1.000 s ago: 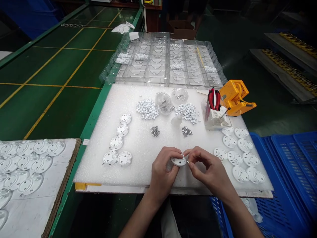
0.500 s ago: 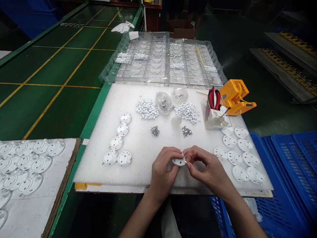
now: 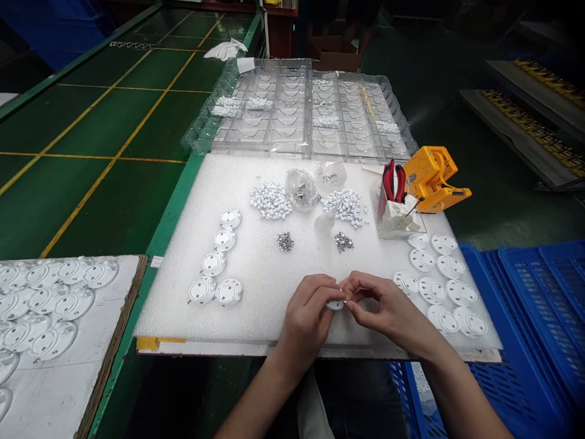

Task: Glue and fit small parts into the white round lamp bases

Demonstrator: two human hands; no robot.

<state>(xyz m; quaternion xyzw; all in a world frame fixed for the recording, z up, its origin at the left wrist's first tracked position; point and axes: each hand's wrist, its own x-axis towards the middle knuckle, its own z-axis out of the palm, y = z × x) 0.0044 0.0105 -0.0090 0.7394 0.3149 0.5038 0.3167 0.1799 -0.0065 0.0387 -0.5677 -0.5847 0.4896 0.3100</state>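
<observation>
My left hand [image 3: 305, 312] grips a round white plastic disc [image 3: 335, 304], and most of the disc is hidden behind my fingers. My right hand [image 3: 377, 305] is next to it, its thumb and forefinger pinching a tiny metal part [image 3: 346, 299] at the disc's edge. Both hands are just above a white foam sheet [image 3: 256, 305]. Similar white discs with dark holes [image 3: 214, 264] lie to the left of my hands, and more [image 3: 432, 291] lie to the right.
Piles of small white parts [image 3: 270, 201] and metal bits [image 3: 284, 242] lie on the foam, with a clear plastic bag [image 3: 301, 189] behind them. Red-handled pliers [image 3: 393, 182] stand in a clear holder [image 3: 392, 213]. Nearby are a yellow machine [image 3: 432, 180], clear trays [image 3: 306, 110] and a blue crate [image 3: 525, 329].
The disc has turned in my left hand, and more of it is now covered by my fingers. My hands have moved slightly closer together, with the metal part still at the disc's edge.
</observation>
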